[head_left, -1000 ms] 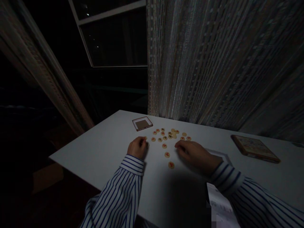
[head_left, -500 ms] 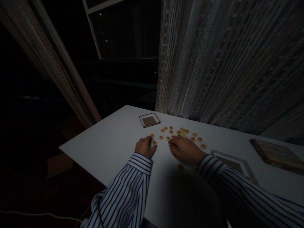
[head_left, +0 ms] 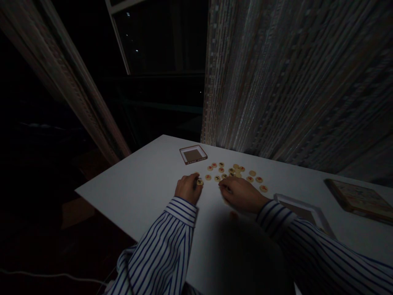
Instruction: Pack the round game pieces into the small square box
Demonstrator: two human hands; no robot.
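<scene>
Several round wooden game pieces (head_left: pixel 236 172) with red or black marks lie scattered on a white table (head_left: pixel 144 192). My left hand (head_left: pixel 188 187) rests on the table with curled fingers, its fingertips pinching a black-marked piece (head_left: pixel 199 182). My right hand (head_left: pixel 241 192) lies knuckles up just right of it, fingers bent down onto pieces near the middle of the scatter; what is under the fingers is hidden. One more piece (head_left: pixel 233 214) lies in shadow near my right wrist. Both arms wear blue-striped white sleeves.
A small shallow box tray (head_left: pixel 193 154) sits beyond the pieces near the table's far edge. A white-rimmed tray (head_left: pixel 302 209) lies by my right forearm. A brown flat box (head_left: pixel 359 200) is at far right. Curtains hang behind; the table's left edge drops into darkness.
My right hand moved left from the scatter's right side into its middle. My left hand shifted slightly and now touches a black-marked piece. The view swung right between the earliest frame and now.
</scene>
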